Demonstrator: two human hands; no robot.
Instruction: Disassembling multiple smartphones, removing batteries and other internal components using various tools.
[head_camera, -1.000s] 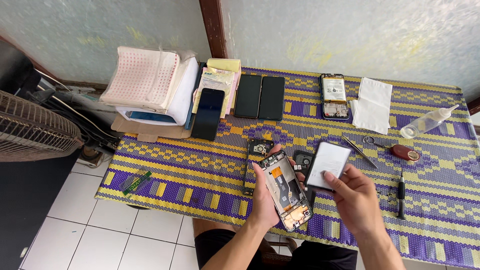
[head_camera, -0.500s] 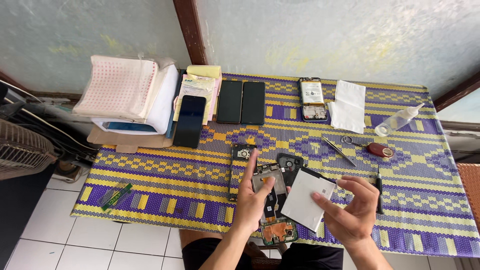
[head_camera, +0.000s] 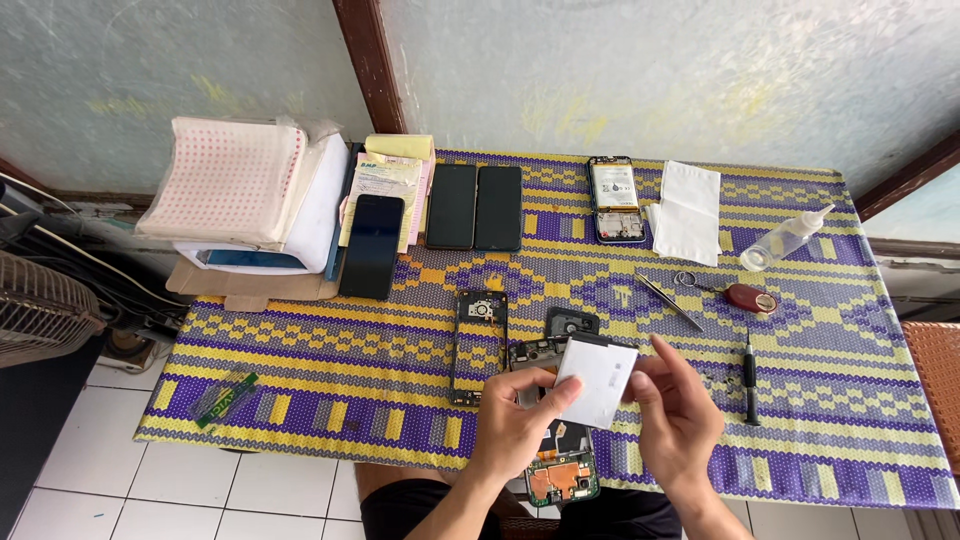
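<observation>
Table (head_camera: 300, 395) under a purple-and-yellow woven mat, seen from above; tiled floor (head_camera: 90, 480) shows past the left and near edges.

Far-left corner: a stack of white sheets and foam (head_camera: 240, 190), overhanging a cardboard base. Just right of it along the far edge, yellow papers (head_camera: 395, 165), a dark phone (head_camera: 372, 245) lying partly on them, then two black screen panels (head_camera: 474, 206) side by side, touching. Further right on the far edge, an opened phone with its battery showing (head_camera: 614, 198), a white cloth (head_camera: 688, 212) just beside it, and a clear squeeze bottle (head_camera: 784, 240) lying on its side near the far-right corner.

Mid-table: a black phone frame (head_camera: 478, 345), a small black camera cover (head_camera: 572, 322), tweezers (head_camera: 668, 300), a red-handled key or tool (head_camera: 748, 297) (too small to tell which), a black screwdriver (head_camera: 750, 378). A green strip (head_camera: 224, 398) lies alone near the near-left corner. Widest open mat is the left half, between that strip and the frame; the right end past the screwdriver is also free.

Near edge, centre: left hand (head_camera: 515, 430) and right hand (head_camera: 680, 415) hold a white flat battery (head_camera: 597, 380) between them, lifted and tilted above an opened phone body (head_camera: 560, 470) that juts over the near edge. Left thumb and fingers pinch the battery's left edge; right fingers close narrowly on its right edge.
</observation>
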